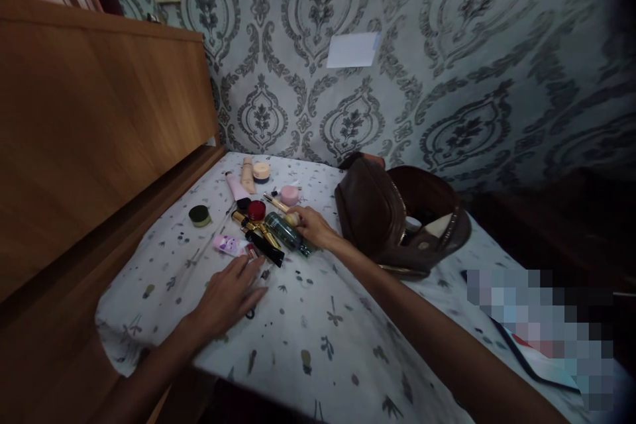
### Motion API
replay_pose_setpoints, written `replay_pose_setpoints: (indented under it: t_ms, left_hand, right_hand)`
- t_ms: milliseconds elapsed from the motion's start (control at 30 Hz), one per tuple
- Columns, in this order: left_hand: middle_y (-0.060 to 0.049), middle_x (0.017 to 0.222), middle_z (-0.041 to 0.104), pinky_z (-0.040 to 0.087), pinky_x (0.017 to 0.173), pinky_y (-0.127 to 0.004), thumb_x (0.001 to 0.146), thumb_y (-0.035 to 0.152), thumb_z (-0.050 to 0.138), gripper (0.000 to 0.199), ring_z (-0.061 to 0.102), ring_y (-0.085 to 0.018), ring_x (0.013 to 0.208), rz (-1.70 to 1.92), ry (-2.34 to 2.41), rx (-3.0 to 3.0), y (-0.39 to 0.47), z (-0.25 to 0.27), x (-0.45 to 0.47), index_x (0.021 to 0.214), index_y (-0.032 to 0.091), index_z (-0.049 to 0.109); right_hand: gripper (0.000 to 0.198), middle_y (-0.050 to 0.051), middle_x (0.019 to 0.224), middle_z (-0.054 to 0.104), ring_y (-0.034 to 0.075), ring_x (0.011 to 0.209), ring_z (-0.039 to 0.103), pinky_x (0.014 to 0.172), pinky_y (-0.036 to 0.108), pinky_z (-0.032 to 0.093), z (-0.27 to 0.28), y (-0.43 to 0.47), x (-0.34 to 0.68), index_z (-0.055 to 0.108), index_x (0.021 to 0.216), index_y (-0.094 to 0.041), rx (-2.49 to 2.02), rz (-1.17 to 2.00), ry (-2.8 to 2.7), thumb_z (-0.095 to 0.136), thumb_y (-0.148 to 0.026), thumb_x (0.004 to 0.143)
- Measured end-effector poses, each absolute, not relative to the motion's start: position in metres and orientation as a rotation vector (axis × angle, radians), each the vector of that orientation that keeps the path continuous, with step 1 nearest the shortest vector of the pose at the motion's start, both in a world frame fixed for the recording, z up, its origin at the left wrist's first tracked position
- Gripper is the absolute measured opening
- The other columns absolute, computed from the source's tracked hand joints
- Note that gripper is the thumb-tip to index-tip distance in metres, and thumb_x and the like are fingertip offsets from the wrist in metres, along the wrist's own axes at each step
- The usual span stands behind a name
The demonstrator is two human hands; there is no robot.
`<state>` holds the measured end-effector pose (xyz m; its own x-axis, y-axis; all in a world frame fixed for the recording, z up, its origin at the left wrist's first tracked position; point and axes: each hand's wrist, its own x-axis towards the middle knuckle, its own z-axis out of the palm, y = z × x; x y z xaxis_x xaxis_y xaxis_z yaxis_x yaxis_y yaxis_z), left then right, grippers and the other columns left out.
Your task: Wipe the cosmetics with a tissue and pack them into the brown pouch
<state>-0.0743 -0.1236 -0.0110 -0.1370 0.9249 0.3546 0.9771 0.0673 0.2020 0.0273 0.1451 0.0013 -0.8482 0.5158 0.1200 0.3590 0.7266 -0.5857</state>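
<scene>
A bottle [282,230] lies on a cloth [173,291]. At its three o'clock, my right hand [314,226] curls at a pale round item [291,219]; remotely, I cannot tell whether it grips. At seven, my left hand [232,295] is spread open near a black tube [265,249]. Farther out, at three, sits a bag [368,205].

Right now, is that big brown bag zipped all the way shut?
No, the brown bag gapes open, and you can see its inside.

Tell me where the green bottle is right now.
Just left of centre in the head view, the green bottle lies between the red jar and the right hand.
</scene>
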Motion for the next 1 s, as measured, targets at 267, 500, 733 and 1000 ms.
replay_pose_setpoints:
  t_ms: [267,500,733,1000]
  left_hand:
    - [-0.014,0.128,0.055,0.053,0.092,-0.044,0.092,0.046,0.052,0.071,0.057,-0.029,0.113,-0.594,-2.215,-2.061,-0.148,-0.007,-0.078,0.151,0.024,0.019]
    - [-0.009,0.105,0.060,0.056,0.081,-0.041,0.098,0.028,0.042,0.030,0.060,-0.025,0.095,-0.645,-2.173,-1.927,-0.150,-0.021,-0.082,0.127,0.023,0.049]
    - [-0.007,0.098,0.059,0.055,0.077,-0.034,0.096,0.022,0.043,0.028,0.061,-0.021,0.089,-0.914,-2.200,-1.908,-0.143,-0.007,-0.082,0.122,0.021,0.054]
    - [-0.012,0.117,0.056,0.051,0.092,-0.035,0.097,0.020,0.045,0.038,0.056,-0.022,0.111,-1.037,-2.008,-1.944,-0.112,0.017,-0.055,0.135,0.022,0.047]
  right_hand:
    - [0.030,-0.001,0.083,0.057,0.015,0.072,0.053,0.070,0.027,0.041,-0.004,0.143,0.029,0.060,0.101,-0.020,-0.709,0.909,-2.500,0.061,-0.014,0.072]
    - [0.031,-0.007,0.063,0.053,0.014,0.060,0.053,0.058,0.024,0.041,-0.018,0.142,0.038,0.058,0.100,-0.021,-0.758,1.093,-2.264,0.064,-0.024,0.069]
    - [0.043,0.000,0.082,0.065,0.016,0.067,0.060,0.061,0.026,0.049,-0.023,0.131,0.060,0.058,0.106,-0.019,-0.666,1.346,-2.035,0.069,-0.037,0.068]
    - [0.036,0.004,0.097,0.066,0.019,0.081,0.064,0.074,0.031,0.053,0.001,0.059,0.086,0.057,0.104,-0.022,-0.599,1.384,-1.863,0.069,-0.031,0.071]
